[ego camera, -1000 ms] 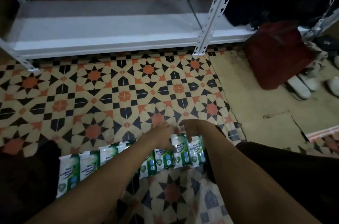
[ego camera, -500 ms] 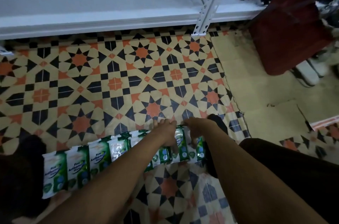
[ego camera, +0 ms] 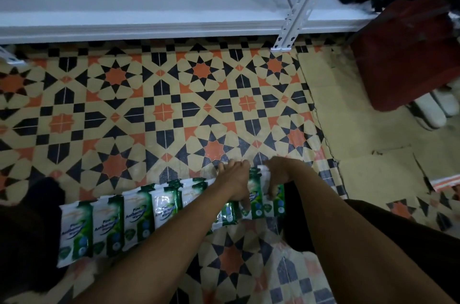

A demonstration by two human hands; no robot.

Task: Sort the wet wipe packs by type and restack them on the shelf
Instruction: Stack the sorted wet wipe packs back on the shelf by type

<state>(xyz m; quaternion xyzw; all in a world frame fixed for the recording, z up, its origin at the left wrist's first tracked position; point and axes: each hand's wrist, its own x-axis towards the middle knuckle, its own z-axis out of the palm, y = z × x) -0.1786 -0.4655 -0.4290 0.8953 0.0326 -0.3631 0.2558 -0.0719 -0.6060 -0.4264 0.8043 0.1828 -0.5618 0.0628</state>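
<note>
Down on the patterned floor [ego camera: 154,109], the head view shows a row of green-and-white wipe packs [ego camera: 109,224] standing side by side, running from lower left up toward the right, each one touching the next. Print on the nearer packs reads "Pine Antibacterial Wipes".

Both bare forearms reach in from the bottom edge to the right end of that row. The left hand [ego camera: 235,180] lies over the packs there, its fingers [ego camera: 245,204] curled down across a pack face and its knuckles at the top edge; it grips a pack. The right hand [ego camera: 278,174] sits just beside it, fingers bent down over the top of the last packs [ego camera: 280,200] in the row, holding them. The two hands are near each other but apart, with one pack's top showing between them.

Beyond the packs, well apart from them, a white metal shelf [ego camera: 149,12] spans the top of the view, with a slotted upright post [ego camera: 301,5] standing on the floor at right. Further right sits a dark red bag [ego camera: 408,55], with white shoes [ego camera: 438,109] beside it on plain beige flooring [ego camera: 361,129]. A dark shape [ego camera: 29,229] fills the lower left; what it is cannot be told.
</note>
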